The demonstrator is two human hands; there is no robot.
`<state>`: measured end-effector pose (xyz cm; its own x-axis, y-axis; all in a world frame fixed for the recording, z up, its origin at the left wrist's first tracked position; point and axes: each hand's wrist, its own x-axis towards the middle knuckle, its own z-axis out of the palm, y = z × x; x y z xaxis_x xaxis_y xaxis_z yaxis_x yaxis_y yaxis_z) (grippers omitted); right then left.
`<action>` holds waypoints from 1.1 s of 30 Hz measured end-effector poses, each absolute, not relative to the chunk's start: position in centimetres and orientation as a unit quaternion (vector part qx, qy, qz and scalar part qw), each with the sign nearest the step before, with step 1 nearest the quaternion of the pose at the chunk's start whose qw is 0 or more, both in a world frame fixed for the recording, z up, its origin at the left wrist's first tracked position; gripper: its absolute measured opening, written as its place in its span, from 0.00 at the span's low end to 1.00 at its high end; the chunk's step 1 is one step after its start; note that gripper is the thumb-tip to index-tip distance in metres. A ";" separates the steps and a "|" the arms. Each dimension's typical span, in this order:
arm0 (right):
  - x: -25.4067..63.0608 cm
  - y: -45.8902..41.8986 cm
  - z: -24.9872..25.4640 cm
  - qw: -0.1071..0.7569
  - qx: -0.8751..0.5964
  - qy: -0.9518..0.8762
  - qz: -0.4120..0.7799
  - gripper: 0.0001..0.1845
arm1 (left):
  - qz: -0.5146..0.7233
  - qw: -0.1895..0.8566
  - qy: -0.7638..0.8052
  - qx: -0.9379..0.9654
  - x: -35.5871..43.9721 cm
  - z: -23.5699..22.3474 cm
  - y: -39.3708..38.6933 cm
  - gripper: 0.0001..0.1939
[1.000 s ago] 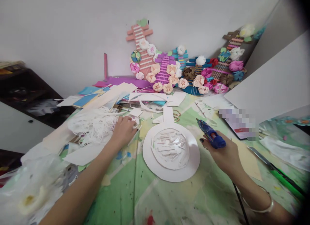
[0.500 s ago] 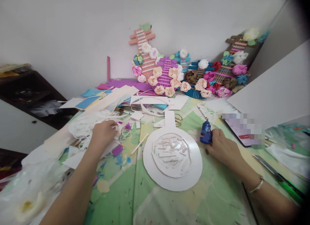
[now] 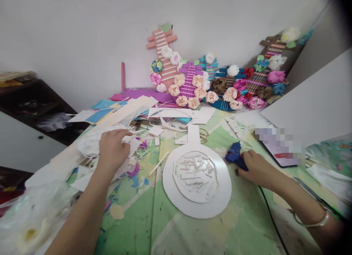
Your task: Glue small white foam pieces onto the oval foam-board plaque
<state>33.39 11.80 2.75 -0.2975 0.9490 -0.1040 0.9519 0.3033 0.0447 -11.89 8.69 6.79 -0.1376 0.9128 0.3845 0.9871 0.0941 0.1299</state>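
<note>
A round white cardboard piece (image 3: 169, 196) with a short neck lies flat on the table between my hands. Glued-looking white strips (image 3: 194, 172) fill a ring on its face. My right hand (image 3: 257, 169) is wrapped around a blue glue gun (image 3: 233, 152), tilted beside the cardboard, its black cord (image 3: 271, 214) trailing to the front. Over tangled white string (image 3: 88, 141) and paper scraps hovers my left hand (image 3: 114, 147), thumb and fingers apart. No object shows in it; whether its fingertips touch the string I cannot tell.
Paper-flower guitars (image 3: 189, 81) lean against the wall. Gold-handled scissors (image 3: 204, 135) lie behind the cardboard's neck. At right are a phone (image 3: 277, 148) and a cutter knife (image 3: 309, 189). A plastic bag (image 3: 33, 214) sits front left; purple scraps (image 3: 134, 170) lie nearby.
My left hand has drawn back slightly and its fingers have spread. The glue gun has tilted over to the left in my right hand, which has moved a little right and nearer.
</note>
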 end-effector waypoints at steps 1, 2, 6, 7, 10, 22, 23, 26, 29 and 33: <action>33.6 11.8 3.2 0.055 0.583 0.811 -0.010 0.10 | -0.186 0.090 -0.703 -0.681 -11.6 6.6 8.8 0.15; 33.7 11.9 3.8 0.051 0.576 0.815 -0.006 0.10 | -0.180 0.072 -0.678 -0.709 -11.3 6.3 9.0 0.13; 30.8 12.4 7.6 -0.015 0.537 0.844 0.004 0.10 | -0.074 0.027 -0.664 -0.743 -10.1 4.9 9.5 0.09; 29.2 12.6 8.6 -0.032 0.513 0.857 -0.004 0.09 | -0.049 0.021 -0.672 -0.738 -9.9 4.5 9.6 0.08; 22.3 13.7 10.6 -0.059 0.389 0.917 -0.064 0.11 | -0.025 -0.004 -0.692 -0.722 -9.9 3.8 9.8 0.08; 2.5 19.4 4.6 0.002 0.132 0.991 -0.026 0.09 | -0.191 -0.037 -0.763 -0.616 -11.2 6.6 8.8 0.09; 2.4 19.6 4.5 0.003 0.128 0.992 -0.022 0.09 | -0.212 -0.039 -0.761 -0.612 -11.3 6.6 8.8 0.09; 3.0 19.9 4.9 -0.001 0.130 0.991 -0.011 0.08 | -0.299 -0.078 -0.735 -0.604 -11.4 6.6 8.7 0.09; 3.8 20.3 5.4 -0.006 0.146 0.989 -0.003 0.09 | -0.447 -0.179 -0.680 -0.552 -10.8 7.1 8.6 0.04; 3.7 20.4 5.2 0.000 0.144 0.990 -0.012 0.10 | -0.575 -0.277 -0.612 -0.467 -10.5 7.7 8.4 0.05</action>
<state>3.67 20.42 5.17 -0.9587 0.2844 -0.0033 0.2844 0.9584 -0.0242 -10.53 8.36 7.72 -0.4103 0.8899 0.1994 0.2532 -0.0989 0.9623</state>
